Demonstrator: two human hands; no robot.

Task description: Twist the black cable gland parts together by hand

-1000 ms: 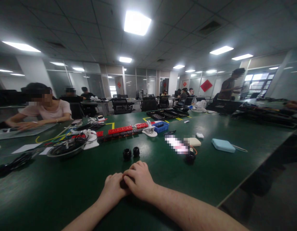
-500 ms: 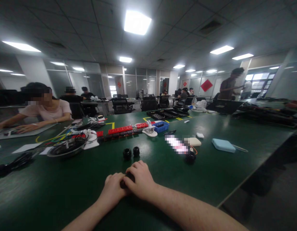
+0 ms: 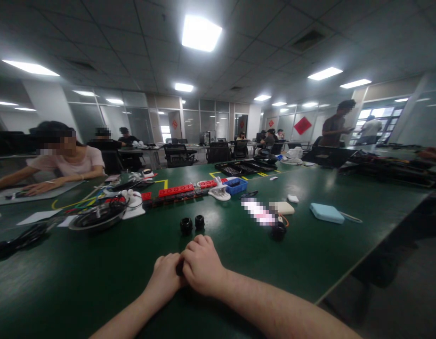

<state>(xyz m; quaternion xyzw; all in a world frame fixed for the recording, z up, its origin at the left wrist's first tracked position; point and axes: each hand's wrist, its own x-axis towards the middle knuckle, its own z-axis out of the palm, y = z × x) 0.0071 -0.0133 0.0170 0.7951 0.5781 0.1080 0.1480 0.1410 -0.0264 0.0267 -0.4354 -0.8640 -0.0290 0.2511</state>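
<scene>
My left hand and my right hand meet above the near part of the green table. Both are closed around a small black round fitting, of which only a dark bit shows between the fingers. My right hand wraps over it from the right, while the left grips from the other side. Just beyond the fingers stand two black ribbed fittings, a left one and a right one, close together on the tabletop.
A metal bowl with black cable lies left. Farther back are red strips, a white clamp-like stand and a blue bin. To the right are a phone and a light-blue case. A person works at the left.
My right hand has turned a little, its fingers and thumb now covering more of the black fitting. The left hand stays nearly in place.
</scene>
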